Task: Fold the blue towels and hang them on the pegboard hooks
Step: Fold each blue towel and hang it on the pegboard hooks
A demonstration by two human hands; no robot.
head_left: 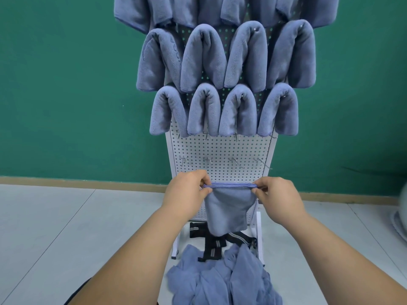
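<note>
Forearms out front, left hand (187, 190) and right hand (279, 198) apart, fingers (203, 179) of each pinching the top edge of a folded blue towel (229, 210), stretched taut before the white pegboard (220, 148), just below bare hooks (207, 160). Loose towels (220, 280) heaped on the floor (66, 227) beneath; hung towels (203, 58) in rows above.

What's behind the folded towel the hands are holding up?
Behind the folded towel, pinched by the left hand and right hand, stands the white pegboard. Its lower panel is covered there, so whatever is mounted on it cannot be seen.
</note>
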